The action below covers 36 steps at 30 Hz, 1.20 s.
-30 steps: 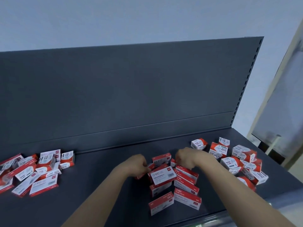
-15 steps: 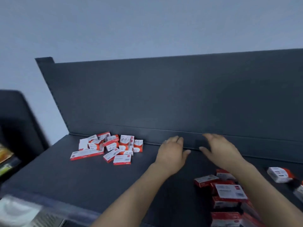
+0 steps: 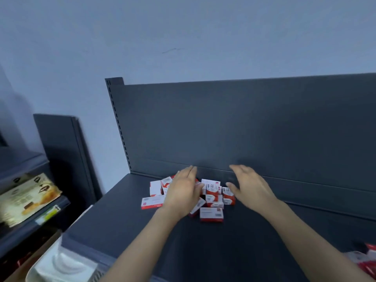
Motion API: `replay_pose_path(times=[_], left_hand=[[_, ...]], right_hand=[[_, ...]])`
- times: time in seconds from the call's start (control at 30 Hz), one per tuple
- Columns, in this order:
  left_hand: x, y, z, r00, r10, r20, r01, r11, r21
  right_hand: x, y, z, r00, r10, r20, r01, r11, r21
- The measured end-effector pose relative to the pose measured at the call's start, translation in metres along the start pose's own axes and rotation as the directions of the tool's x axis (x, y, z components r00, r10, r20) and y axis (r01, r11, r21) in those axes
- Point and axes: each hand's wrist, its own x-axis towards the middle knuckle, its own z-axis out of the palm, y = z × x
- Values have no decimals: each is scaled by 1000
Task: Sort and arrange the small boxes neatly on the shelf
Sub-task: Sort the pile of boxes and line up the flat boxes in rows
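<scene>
A person's left hand (image 3: 183, 192) and right hand (image 3: 251, 189), both flat-fingered and holding nothing, flank a jumbled pile of small red-and-white boxes (image 3: 211, 193) just before the shelf's back panel (image 3: 244, 129); a hasty scoop could scatter upright boxes away from that panel.

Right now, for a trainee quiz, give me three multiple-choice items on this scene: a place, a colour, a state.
1. Where on the shelf is the pile of small boxes?
A. front edge
B. near the back panel, towards its left end
C. hanging on the panel
2. Box colours?
A. blue and yellow
B. red and white
C. green
3. The left hand and right hand are:
A. fists
B. gripping boxes
C. open, fingers straight
Key: B, the pile lies close to the panel; B, red sides, white labels; C, fingers extended over the pile.
</scene>
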Motion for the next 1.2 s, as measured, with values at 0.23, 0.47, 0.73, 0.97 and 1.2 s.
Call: replay_pose_path(times=[0.23, 0.47, 0.73, 0.97, 1.2], left_hand=[[5, -118, -15, 995, -81, 50, 82, 996, -20], [-5, -164, 9, 963, -148, 224, 152, 988, 0], [-9, -168, 27, 921, -201, 333, 210, 978, 11], [-5, -167, 28, 891, -219, 398, 175, 974, 144], [-4, -174, 26, 886, -247, 393, 188, 965, 182]], right_hand=[[47, -65, 63, 986, 64, 153, -62, 998, -20], [53, -95, 110, 952, 171, 253, -148, 983, -110], [47, -89, 140, 893, 294, 341, -231, 950, -212], [43, -99, 133, 883, 181, 433, -105, 975, -195], [45, -97, 117, 799, -38, 600, 211, 952, -222]])
